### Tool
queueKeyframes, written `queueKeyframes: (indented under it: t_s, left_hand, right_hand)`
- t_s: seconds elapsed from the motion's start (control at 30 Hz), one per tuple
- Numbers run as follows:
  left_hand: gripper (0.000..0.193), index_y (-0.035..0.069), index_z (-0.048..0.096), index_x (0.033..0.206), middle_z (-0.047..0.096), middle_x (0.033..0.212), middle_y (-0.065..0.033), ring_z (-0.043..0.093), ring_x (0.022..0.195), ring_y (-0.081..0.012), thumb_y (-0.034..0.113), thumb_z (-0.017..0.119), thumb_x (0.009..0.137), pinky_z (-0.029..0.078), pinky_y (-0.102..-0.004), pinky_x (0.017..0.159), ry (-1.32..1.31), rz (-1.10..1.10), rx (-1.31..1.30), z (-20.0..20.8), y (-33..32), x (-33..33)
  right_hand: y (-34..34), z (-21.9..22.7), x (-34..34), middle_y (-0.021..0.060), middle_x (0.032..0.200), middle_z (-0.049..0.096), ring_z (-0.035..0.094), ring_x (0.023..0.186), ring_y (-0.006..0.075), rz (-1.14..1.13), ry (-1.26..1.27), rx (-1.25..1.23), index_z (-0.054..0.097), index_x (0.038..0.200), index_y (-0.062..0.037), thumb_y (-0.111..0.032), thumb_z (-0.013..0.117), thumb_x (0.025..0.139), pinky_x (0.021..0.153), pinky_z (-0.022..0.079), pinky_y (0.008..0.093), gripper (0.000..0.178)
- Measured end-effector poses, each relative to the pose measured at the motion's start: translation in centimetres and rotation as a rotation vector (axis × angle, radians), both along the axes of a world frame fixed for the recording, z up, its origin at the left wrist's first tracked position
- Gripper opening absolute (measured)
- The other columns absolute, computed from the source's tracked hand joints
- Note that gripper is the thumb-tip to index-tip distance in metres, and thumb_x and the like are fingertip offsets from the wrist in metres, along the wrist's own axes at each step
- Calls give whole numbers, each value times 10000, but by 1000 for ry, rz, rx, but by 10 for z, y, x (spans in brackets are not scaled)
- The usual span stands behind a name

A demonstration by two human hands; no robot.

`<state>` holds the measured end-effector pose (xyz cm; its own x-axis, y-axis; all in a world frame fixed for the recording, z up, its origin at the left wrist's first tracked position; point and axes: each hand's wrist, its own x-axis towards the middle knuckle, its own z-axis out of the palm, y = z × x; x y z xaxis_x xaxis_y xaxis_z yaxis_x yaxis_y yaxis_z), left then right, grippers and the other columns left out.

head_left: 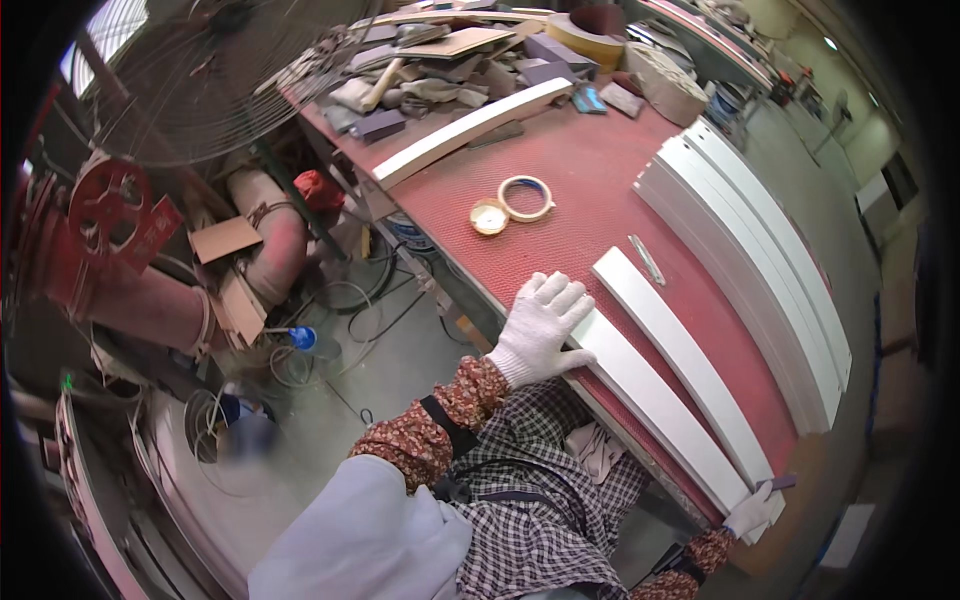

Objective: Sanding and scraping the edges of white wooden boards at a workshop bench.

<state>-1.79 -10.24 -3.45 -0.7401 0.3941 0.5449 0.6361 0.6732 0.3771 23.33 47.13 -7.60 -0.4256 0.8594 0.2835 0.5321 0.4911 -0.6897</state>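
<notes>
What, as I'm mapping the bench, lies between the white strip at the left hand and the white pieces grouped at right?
In the head view, a second white strip and a slim pale tool.

red table (425, 225) | long white strips (688, 365) | white panels (740, 275) | tape ring (546, 211) | small disc (489, 217) | heaped blocks (550, 52)

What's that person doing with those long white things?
A person in white gloves is at a red table. Their left hand lies spread on one end of the nearest white strip. Their right hand holds a small purple block near the other end. A second white strip lies beside it, and a roll of tape rests farther back.
</notes>
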Motion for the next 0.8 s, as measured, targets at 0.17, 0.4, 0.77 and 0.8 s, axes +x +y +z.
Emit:
queueKeyframes:
  t_s: [0.17, 0.4, 0.77, 0.8]
  left_hand:
    - [762, 40, 657, 1190, 620, 1188, -125, 554, 1178, -330, 496, 887, 624, 412, -523, 1063, 38, 41, 136, -12, -18, 13]
    - [600, 28, 658, 926, 589, 997, -125, 554, 1057, -342, 534, 812, 642, 407, -549, 1008, 228, 13, 280, -33, 22, -11]
    - [406, 58, 663, 789, 610, 864, -98, 577, 967, -330, 425, 759, 645, 408, -537, 937, 282, 41, 363, -54, 23, -17]
    - [387, 65, 660, 761, 607, 842, -92, 579, 946, -334, 417, 753, 630, 409, -542, 941, 295, 38, 391, -57, 26, -19]
  right_hand:
    - [14, 17, -21, 251, 1525, 541, 546, 1359, 386, 211, -625, 138, 589, 1442, 10, -410, 508, 1084, 1107, 456, 456, 558]
    - [70, 13, 3, 100, 858, 711, 684, 784, 328, 183, -930, 1292, 761, 984, -111, -296, 675, 958, 713, 560, 468, 206]
    - [-186, 36, -60, 122, 880, 728, 691, 785, 337, 798, -408, 802, 763, 980, -77, -274, 673, 973, 714, 568, 472, 217]
    - [-195, 35, -62, 123, 882, 729, 692, 787, 337, 840, -394, 781, 763, 980, -75, -273, 673, 974, 715, 569, 472, 218]
